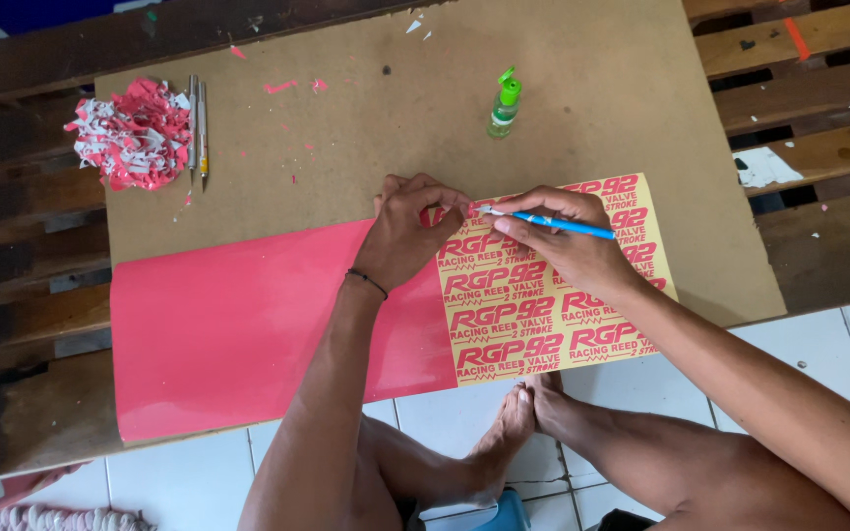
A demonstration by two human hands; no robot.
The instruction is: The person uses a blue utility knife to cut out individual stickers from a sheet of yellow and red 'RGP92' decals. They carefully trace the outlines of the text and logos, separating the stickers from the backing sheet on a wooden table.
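Left hand (403, 236) lies on the sheet (248, 315), fingers curled, fingertips pinching at a bit of red vinyl at the sheet's upper edge; whether it truly grips the bit, cannot tell; a dark band sits on the wrist. Right hand (568, 246) is closed around a knife (548, 223) with a blue handle, held like a pen; its tip points left, touching the sheet just beside the left fingertips.

Sheet lies across the near part of a brown board (346, 98); left part plain red, right part yellow backing with rows of red lettering; near edge overhangs the board toward the person's legs.

At the board's far left, a heap of scraps (130, 133), red and white; just beside it, two pens (197, 128) lying parallel. Far middle, a small bottle (505, 103) with green cap, upright, well apart from both hands. Board rests on dark planks (799, 88); white tiles (445, 413) below.
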